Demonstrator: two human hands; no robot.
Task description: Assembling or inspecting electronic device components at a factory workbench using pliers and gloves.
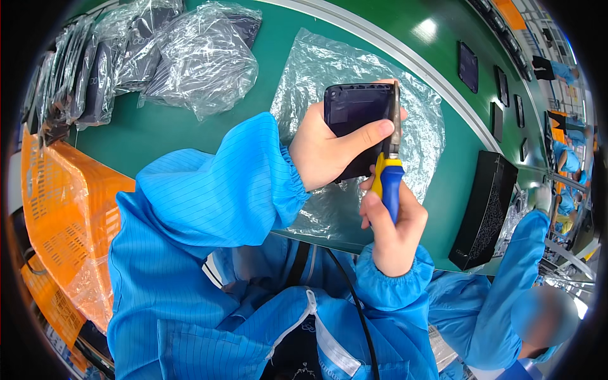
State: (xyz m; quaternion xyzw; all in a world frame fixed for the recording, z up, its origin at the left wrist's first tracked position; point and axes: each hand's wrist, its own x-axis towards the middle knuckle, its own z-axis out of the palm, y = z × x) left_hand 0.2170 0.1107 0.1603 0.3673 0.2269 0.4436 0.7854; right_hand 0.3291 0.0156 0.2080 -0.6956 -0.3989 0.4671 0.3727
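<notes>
My left hand (326,151) grips a black plastic housing (354,117), thumb across its face, and holds it up over a crinkled clear plastic bag (316,69) on the green belt (171,130). My right hand (392,225) is closed around the blue and yellow handle of a pair of pliers (390,164). The tool's metal jaws point up and touch the housing's right edge. Both arms wear blue sleeves.
Several black parts in clear bags (190,54) lie at the belt's far left. An orange crate (63,209) stands to my left. More black panels (468,66) ride the belt at right, beside a black perforated box (484,209). A person in blue (525,297) works at my right.
</notes>
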